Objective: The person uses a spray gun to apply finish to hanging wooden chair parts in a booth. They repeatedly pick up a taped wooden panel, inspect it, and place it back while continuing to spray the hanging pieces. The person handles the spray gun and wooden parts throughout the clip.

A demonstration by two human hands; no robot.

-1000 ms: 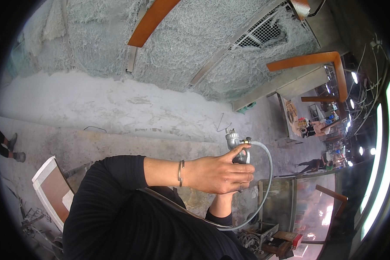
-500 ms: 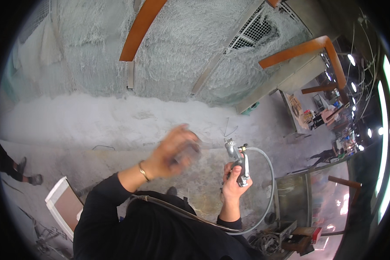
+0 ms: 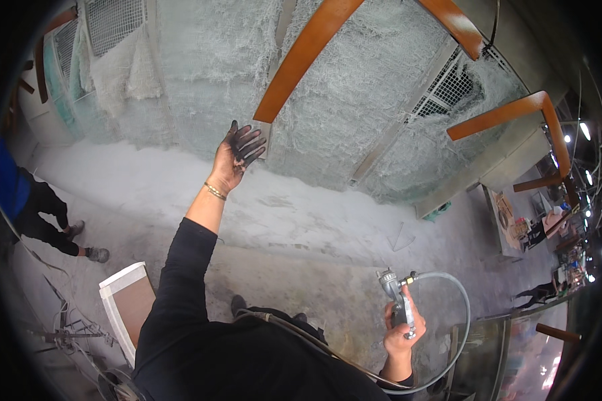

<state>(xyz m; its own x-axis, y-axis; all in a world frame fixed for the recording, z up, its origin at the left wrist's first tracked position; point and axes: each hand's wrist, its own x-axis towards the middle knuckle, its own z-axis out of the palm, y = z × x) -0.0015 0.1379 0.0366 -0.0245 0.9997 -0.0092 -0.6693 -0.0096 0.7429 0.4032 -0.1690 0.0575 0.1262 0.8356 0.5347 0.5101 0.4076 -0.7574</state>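
My right hand (image 3: 399,333) grips a metal spray gun (image 3: 394,295) low at the right, with a grey hose (image 3: 448,314) looping from it down past my body. My left hand (image 3: 237,152) is raised with stained fingers spread, holding nothing, close to the lower end of a curved orange wooden piece (image 3: 301,59) hanging in front of the fluffy white wall. A thin bracelet sits on that wrist.
Two more orange curved wooden pieces (image 3: 515,110) hang at the upper right. A person in blue and black (image 3: 27,207) stands at the left. A white-edged board (image 3: 124,304) leans by my left side. Metal grilles (image 3: 448,87) are set in the overspray-coated wall.
My left hand left the spray gun and rose up and to the left toward the hanging orange piece. My right hand stayed on the gun, now lower in view.
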